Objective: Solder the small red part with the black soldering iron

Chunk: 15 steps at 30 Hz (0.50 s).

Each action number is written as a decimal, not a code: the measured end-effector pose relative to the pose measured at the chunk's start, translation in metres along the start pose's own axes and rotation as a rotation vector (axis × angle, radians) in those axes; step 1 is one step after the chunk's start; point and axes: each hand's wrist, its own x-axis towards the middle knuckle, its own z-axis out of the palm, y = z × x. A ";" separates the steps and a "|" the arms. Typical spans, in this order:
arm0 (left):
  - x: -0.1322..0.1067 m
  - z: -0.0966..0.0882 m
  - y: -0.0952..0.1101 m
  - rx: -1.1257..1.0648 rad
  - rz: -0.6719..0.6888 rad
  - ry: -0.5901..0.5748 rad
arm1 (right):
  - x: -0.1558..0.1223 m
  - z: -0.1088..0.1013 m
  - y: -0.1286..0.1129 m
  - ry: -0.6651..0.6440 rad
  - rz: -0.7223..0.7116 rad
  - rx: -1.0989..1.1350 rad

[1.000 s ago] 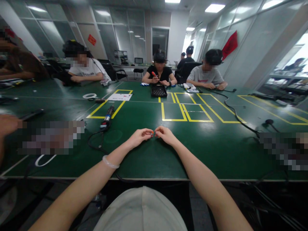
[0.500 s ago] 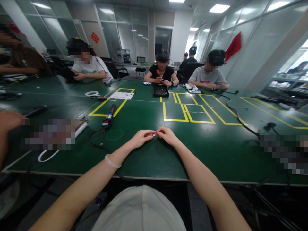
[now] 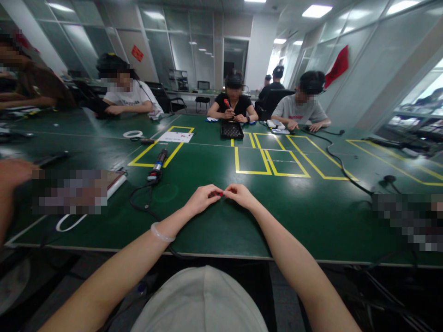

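Above the green table point(image 3: 214, 230), close to its near edge, my left hand point(image 3: 203, 199) and my right hand point(image 3: 241, 195) meet fingertip to fingertip. Between them is a tiny red object point(image 3: 220, 194), mostly covered by fingers and too small to name. The left thumb and fingers pinch it. My right thumb and forefinger are pressed together at its right end. A pale bangle point(image 3: 162, 232) circles my left wrist.
A dark cylindrical tool point(image 3: 158, 165) with a cable lies left of my hands. Yellow tape outlines point(image 3: 254, 173) mark the table ahead. Across it, a person holds a red tool point(image 3: 226, 103) over a black tray point(image 3: 231, 135). A white tape roll point(image 3: 133, 134) and paper point(image 3: 176, 137) lie left.
The small object has been turned between my fingertips: its white part no longer shows, only red. My hands stay in nearly the same place. Across the table at right, a person's hands have moved apart.
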 end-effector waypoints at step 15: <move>-0.002 0.001 0.003 -0.048 -0.028 -0.006 | 0.001 0.001 0.007 -0.065 0.014 0.090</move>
